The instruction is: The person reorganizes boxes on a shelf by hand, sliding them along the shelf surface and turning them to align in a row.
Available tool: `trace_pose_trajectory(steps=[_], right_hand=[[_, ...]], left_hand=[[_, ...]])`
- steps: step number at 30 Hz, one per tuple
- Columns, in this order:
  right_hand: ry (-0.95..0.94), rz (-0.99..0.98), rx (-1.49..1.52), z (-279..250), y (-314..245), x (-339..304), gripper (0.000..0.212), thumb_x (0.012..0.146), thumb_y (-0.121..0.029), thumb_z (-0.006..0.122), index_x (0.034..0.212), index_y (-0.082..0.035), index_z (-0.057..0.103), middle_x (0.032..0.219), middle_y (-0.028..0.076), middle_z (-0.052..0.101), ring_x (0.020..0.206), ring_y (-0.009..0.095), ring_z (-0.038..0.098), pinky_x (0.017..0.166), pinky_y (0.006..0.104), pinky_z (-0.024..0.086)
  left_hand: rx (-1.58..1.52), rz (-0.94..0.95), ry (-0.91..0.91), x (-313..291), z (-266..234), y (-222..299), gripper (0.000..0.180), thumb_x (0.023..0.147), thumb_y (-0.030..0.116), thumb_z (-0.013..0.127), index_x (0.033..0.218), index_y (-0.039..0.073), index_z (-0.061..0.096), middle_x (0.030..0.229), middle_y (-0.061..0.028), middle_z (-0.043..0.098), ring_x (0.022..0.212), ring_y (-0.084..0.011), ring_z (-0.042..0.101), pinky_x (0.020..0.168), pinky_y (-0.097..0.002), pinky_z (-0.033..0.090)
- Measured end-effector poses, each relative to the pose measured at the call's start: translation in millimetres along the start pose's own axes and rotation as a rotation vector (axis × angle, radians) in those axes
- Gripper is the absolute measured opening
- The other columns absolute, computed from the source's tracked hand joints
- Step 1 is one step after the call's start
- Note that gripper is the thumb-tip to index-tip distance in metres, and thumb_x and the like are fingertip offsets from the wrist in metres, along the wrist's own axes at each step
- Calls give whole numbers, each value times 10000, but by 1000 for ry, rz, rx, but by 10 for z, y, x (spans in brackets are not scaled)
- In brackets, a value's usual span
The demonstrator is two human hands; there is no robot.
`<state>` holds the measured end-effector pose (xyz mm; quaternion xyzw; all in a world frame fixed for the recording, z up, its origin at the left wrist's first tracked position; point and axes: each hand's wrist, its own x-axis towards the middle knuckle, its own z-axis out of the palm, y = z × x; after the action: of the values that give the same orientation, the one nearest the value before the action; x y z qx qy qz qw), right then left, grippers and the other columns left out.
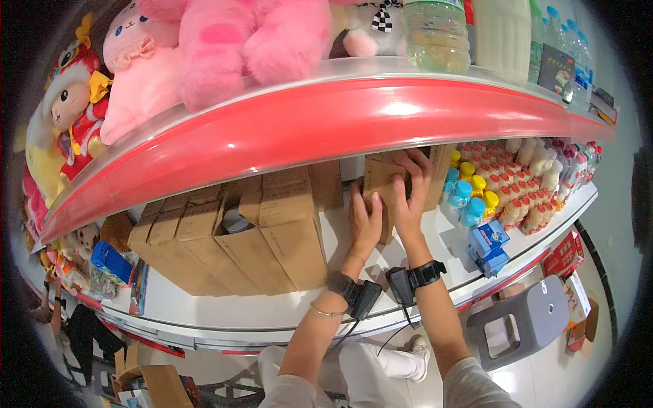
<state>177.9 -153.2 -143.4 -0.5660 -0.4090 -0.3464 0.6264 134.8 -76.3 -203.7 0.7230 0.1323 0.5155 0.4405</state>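
Observation:
Under the red-edged upper shelf, a narrow brown cardboard box (379, 178) stands upright on the white lower shelf. My left hand (366, 221) presses its left side with fingers pointing up. Against its right side and upper part lies my right hand (412, 189), fingers curled toward the top, so the box is held between both palms. Part of the box's front is hidden by my hands. To the left stands a row of similar cardboard boxes (275, 251), one with an opening that shows something grey inside. Another brown box (439, 177) stands just right of my right hand.
The red shelf edge (306, 126) overhangs my hands, with pink plush toys (252, 41) and large bottles (439, 34) above. Small bottles with blue and yellow caps (473, 204) and blue cartons (488, 248) stand right. A grey stool (520, 319) stands on the floor.

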Motion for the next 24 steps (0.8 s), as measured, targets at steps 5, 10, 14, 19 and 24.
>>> trace_pose_trajectory(steps=[5,10,14,19,24], right_hand=[[47,-45,-115,-189,-20,62,249,823,-169,552,1015,-11,563,1148,161,453,1099,321,414,959,413,319],[-1,-69,-94,-47,0,38,348,835,-173,542,1144,-18,504,1228,187,421,1170,341,380,1003,413,287],[-77,138,118,132,93,-105,465,868,-187,516,1281,-10,395,1322,208,361,1224,333,351,1038,391,253],[-185,329,209,95,453,-122,499,910,-303,481,1288,12,399,1271,223,435,1169,322,432,991,344,313],[-257,357,186,174,496,-229,574,878,-311,518,1311,27,354,1306,230,400,1194,333,407,1007,355,298]], left_hand=[[51,116,-25,-58,66,30,513,885,266,497,1273,-31,343,1157,-271,492,1041,-424,480,898,-436,384],[-31,11,34,-4,71,-19,525,870,275,534,1255,-34,356,1152,-269,482,1079,-400,458,928,-428,358],[-82,5,128,64,49,16,523,852,252,574,1230,-42,365,1184,-257,445,1109,-382,433,954,-428,332],[196,391,78,76,-2,101,511,760,178,645,1208,63,428,1121,-178,443,1075,-322,413,960,-454,256],[336,309,148,94,-67,98,533,766,154,622,1258,126,421,1276,-194,344,1195,-348,338,1011,-467,224]])
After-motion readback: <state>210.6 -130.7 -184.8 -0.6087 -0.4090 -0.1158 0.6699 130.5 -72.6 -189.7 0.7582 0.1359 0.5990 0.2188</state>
